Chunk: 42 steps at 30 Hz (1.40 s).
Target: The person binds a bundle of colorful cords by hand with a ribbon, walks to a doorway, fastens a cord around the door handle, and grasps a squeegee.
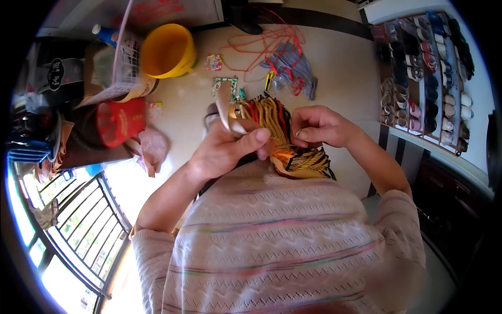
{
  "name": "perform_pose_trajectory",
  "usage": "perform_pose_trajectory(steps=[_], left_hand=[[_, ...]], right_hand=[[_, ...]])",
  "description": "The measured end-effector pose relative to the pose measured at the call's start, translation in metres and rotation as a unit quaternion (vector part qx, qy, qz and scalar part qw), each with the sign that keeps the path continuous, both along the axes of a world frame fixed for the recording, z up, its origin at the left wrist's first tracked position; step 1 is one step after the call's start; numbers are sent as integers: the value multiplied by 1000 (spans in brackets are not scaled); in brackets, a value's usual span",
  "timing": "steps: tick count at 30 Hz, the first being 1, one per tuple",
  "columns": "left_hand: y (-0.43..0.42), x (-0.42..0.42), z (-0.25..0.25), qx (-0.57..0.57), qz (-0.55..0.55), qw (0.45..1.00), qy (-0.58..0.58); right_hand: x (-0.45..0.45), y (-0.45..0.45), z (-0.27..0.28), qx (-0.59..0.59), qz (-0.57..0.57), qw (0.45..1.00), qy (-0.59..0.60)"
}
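A bundle of braided cords (pixel 270 121), mostly gold with some red and black, lies over my lap between both hands. More gold-and-black cord ends (pixel 307 161) fan out below, next to an orange piece (pixel 283 154). My left hand (pixel 227 145) is closed, its thumb pressed over a pale, shiny strip (pixel 224 107) that curves up past the fingers. To the right of the bundle, my right hand (pixel 323 127) is closed in a pinch. Whatever sits between its thumb and fingertip is too small to make out.
On the floor lie tangled red string (pixel 256 44), a grey bag (pixel 292 65) and a yellow-handled cutter (pixel 269 81). A yellow bucket (pixel 168 51), a red bucket (pixel 121 122) and a pink plastic bag (pixel 152 146) stand left. A shoe rack (pixel 423 78) is at right.
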State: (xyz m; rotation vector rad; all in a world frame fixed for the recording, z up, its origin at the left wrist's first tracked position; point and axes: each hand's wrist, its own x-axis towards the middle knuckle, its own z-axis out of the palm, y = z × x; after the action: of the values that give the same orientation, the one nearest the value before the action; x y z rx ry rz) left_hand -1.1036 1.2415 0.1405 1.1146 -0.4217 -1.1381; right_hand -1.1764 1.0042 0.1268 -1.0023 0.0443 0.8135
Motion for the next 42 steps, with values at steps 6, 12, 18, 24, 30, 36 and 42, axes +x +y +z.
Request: perform_pose_trajectory(steps=[6,12,18,24,30,36,42], left_hand=[[-13,-4,-6,46,26,992,111],[-20,-14,-9,35,52,998,-13],[-11,-11,-6,26,71,985,-154],[-5,-10,-8,37,154,987,28],[-2,-3,-13,54,79,991,92],[-1,-5,-14,49,100,992,53],[2,-7,-11,82,107,973,-188]], right_hand=[[13,11,40,-270,-4,888,-372],[28,31,42,-351,-15,806,-477],[34,17,47,-380,65,879,-280],[18,25,46,-407,52,800,-437],[11,42,52,-427,156,730,-511],[23,38,41,-490,56,761,-421],[23,41,23,-415,24,821,-391]])
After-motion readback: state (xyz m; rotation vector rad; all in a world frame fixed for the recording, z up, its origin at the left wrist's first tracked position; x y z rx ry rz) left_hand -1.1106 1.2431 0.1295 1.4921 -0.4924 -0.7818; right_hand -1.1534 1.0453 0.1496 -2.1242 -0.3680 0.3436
